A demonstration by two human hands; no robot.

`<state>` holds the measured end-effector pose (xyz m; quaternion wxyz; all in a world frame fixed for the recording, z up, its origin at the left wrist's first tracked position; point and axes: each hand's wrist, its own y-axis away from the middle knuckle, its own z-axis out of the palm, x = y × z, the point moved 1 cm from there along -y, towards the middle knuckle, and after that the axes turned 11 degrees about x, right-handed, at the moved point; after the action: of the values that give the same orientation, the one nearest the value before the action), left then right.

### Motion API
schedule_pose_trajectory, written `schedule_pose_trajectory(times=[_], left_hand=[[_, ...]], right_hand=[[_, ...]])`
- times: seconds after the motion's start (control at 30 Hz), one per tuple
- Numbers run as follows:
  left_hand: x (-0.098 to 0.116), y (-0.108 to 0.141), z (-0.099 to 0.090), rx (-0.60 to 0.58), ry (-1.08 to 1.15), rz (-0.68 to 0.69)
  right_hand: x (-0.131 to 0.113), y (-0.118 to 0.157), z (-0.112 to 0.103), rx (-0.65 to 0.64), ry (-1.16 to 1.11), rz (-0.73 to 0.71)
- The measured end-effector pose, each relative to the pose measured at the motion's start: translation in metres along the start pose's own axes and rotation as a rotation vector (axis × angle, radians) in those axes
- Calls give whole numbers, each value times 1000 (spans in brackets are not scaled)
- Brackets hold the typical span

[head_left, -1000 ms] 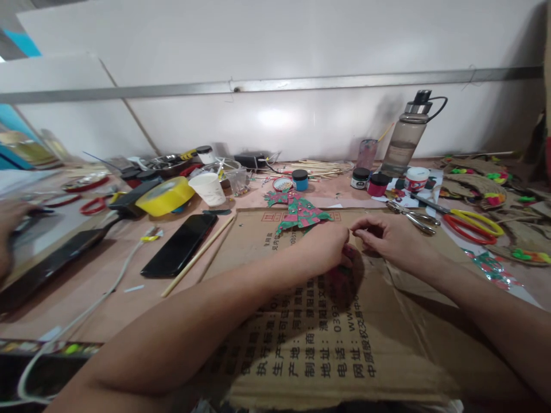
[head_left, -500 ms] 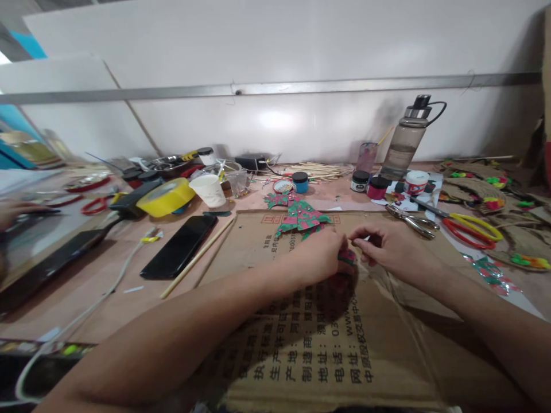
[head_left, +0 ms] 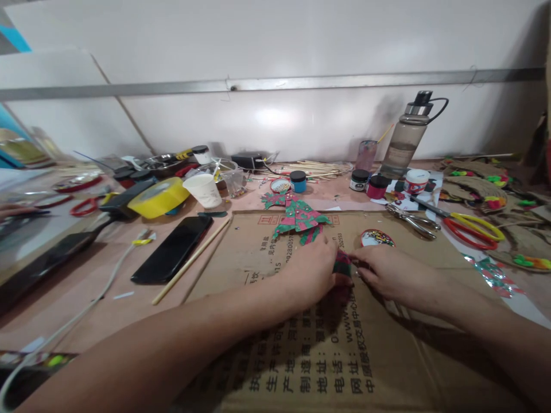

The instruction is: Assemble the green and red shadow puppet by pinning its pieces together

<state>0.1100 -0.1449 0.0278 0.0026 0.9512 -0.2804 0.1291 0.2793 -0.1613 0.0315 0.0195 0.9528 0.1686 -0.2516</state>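
My left hand (head_left: 316, 267) is closed on a pink-and-green painted piece (head_left: 343, 264) above the printed cardboard (head_left: 275, 367). Against the right side of that piece, my right hand (head_left: 379, 269) has its fingers pinched together; whatever is between them is too small to make out. Just beyond my left hand lies a larger pink-and-green painted cutout (head_left: 301, 215) with small shiny dots on it. A round red-rimmed dish of small multicoloured bits (head_left: 377, 237) sits on the cardboard beyond my right hand.
A black phone (head_left: 172, 249) and a wooden stick (head_left: 191, 261) lie left of the cardboard. Yellow tape (head_left: 157, 198) and a white cup (head_left: 203, 190) stand behind. Pliers (head_left: 413, 221), scissors (head_left: 471, 229), paint jars (head_left: 377, 186) and a bottle (head_left: 407, 137) are at the right. Another person's hand (head_left: 12, 211) shows far left.
Both hands have moved slightly lower, and my right hand has come up against the held piece. The red-rimmed dish, hidden before, now shows. The view has shifted a little.
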Motion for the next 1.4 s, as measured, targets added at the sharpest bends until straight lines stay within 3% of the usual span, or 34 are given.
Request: schedule_pose_trajectory(times=[0.2, 0.57, 0.8, 0.97, 1.1, 1.4], left_hand=[[-6, -4, 9, 49, 96, 25], [-6, -4, 4, 58, 154, -30], [-15, -13, -11, -113, 197, 50], [-20, -17, -10, -95, 162, 89], [-21, -20, -10, -180, 227, 76], [-22, -19, -13, -215, 290, 84]], right_hand=[[0, 0, 3, -54, -39, -11], [-5, -2, -5, -152, -17, -71], [-6, 0, -6, -169, -39, -98], [-8, 0, -7, -168, -107, -68], [-3, -3, -3, -175, -160, -49], [-1, -9, 3, -125, -62, 39]])
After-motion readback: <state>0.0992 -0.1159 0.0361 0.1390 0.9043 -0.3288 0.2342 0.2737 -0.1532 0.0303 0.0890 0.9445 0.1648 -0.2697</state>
